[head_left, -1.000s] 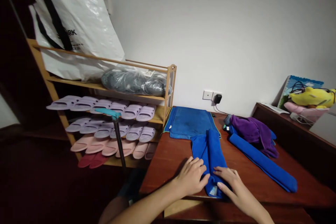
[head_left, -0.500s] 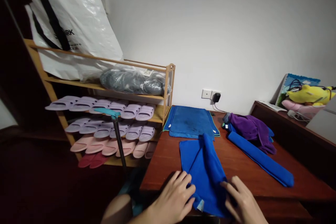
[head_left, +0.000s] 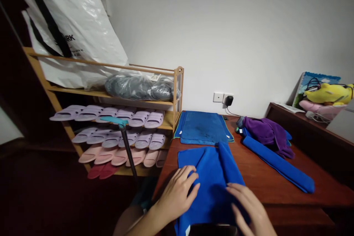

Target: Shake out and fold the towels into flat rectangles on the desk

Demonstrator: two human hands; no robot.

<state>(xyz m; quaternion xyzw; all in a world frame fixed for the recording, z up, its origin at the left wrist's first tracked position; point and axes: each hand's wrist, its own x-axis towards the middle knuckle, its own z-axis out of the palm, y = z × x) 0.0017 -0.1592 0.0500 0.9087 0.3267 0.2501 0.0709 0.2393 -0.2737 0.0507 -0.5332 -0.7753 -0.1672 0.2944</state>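
Both my left hand (head_left: 179, 192) and right hand (head_left: 247, 206) are loosely curled, thumbs apart from fingers; can't tell how firmly either presses. They're over the cloth's (head_left: 208, 175) two sides, right one by its lengthwise ridge. Cloth lies on the desk (head_left: 262, 182), nearer me than the blue stack (head_left: 203, 127). Best handling, I reckon: pin one side, smooth outward from the middle with light, even fingers. Risk: near end slipping over the front. Roll (head_left: 279, 164) and purple cloth (head_left: 264, 132) are off right.
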